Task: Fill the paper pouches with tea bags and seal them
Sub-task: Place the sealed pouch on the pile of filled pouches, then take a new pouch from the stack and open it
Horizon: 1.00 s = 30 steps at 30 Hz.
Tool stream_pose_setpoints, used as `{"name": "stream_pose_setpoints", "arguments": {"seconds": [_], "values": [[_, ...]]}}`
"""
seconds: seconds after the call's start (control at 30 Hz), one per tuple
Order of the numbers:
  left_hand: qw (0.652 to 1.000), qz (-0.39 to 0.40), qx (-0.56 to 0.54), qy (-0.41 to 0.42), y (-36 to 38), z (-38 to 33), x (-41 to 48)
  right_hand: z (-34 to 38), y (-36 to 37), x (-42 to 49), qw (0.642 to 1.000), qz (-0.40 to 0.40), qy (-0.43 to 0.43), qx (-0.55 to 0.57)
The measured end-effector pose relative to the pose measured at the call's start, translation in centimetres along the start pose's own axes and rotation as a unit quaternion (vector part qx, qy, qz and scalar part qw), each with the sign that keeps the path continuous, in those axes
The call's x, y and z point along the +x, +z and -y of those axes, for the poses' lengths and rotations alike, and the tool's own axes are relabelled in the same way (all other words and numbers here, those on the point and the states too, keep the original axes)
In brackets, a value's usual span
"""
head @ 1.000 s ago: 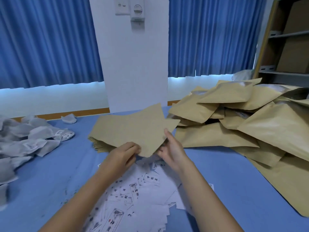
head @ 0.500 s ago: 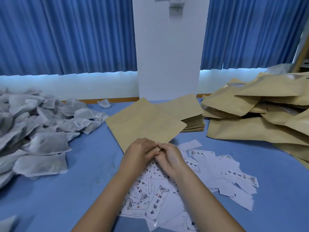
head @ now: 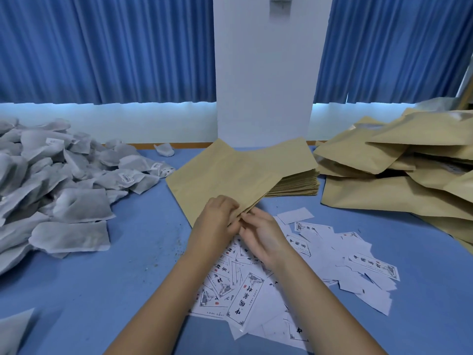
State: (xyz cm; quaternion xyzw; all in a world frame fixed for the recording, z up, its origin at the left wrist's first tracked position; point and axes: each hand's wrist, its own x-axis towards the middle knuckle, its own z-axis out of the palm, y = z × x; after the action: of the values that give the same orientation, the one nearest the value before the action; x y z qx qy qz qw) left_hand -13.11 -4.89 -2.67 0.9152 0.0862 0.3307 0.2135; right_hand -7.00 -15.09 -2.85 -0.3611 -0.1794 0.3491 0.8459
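Head view: a flat paper pouch lies cornerwise on the blue table, one corner pointing away towards the white pillar (its long axis is hard to judge). It overlaps the stack of empty pouches. The left hand and right hand pinch its near edge, fingers curled together. Tea bags are heaped well to the left.

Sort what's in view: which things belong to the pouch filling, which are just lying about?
Job: paper pouch gripped by left hand and right hand; empty pouch stack; tea bag heap; filled pouches; printed labels, probably.
Lying about: curtains; white pillar.
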Motion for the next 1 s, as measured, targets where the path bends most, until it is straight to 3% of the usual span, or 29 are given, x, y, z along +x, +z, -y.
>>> {"name": "stream_pose_setpoints", "arguments": {"seconds": [0.17,0.4,0.57,0.8,0.93,1.0], "values": [[0.998,-0.007,0.065,-0.003,0.6,0.1,0.1,-0.6,0.1,0.2,0.996,-0.028,-0.05,-0.064],[0.995,-0.064,-0.072,-0.023,0.5,0.5,-0.2,-1.2,0.1,-0.2,0.991,-0.066,-0.045,-0.111],[0.995,-0.008,-0.099,0.008,1.0,0.2,-0.5,-0.6,0.7,-1.0,0.97,-0.18,-0.026,-0.164],[0.995,-0.071,-0.076,0.011,0.6,-0.7,-0.7,0.2,1.1,-1.2,0.971,-0.156,-0.046,-0.176],[0.977,-0.158,-0.117,-0.078,-0.1,-0.4,-0.1,0.0,0.9,-1.3,0.973,-0.16,-0.023,-0.162],[0.98,-0.156,-0.094,-0.08,-0.4,-0.4,0.0,-0.1,0.9,-1.3,0.967,-0.165,-0.032,-0.191]]}}
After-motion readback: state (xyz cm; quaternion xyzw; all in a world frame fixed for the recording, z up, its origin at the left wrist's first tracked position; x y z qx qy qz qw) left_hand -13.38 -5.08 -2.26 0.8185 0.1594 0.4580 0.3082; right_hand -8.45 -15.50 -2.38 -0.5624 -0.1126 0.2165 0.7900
